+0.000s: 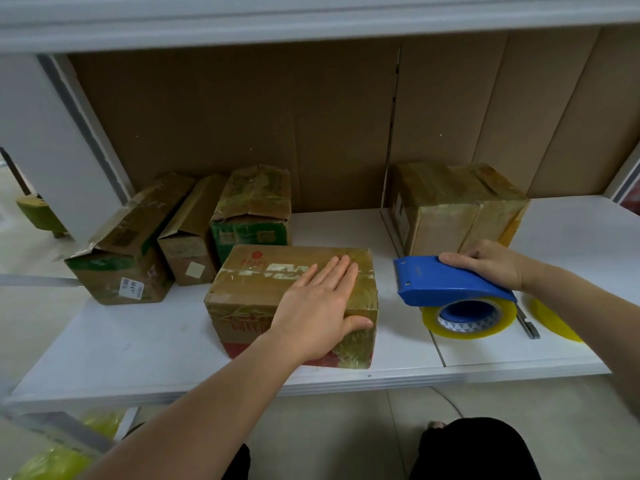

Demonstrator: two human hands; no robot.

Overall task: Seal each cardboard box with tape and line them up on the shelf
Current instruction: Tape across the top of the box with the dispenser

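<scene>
Fingers straight, the left hand (320,306) presses flat on the front cardboard box (294,303) near the shelf (138,341) edge, thumb over its near face. Its long axis runs left to right; tape already crosses the top, so sealing looks nearly done. Just beside it, the right hand (488,268) grips the blue tape dispenser (450,292), blade pointing left. Behind, three boxes (180,237) stand roughly lined up, and a larger box (457,209) waits apart.

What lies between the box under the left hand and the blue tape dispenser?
Only bare white shelf separates the box and tape dispenser, seen in the head view.
</scene>
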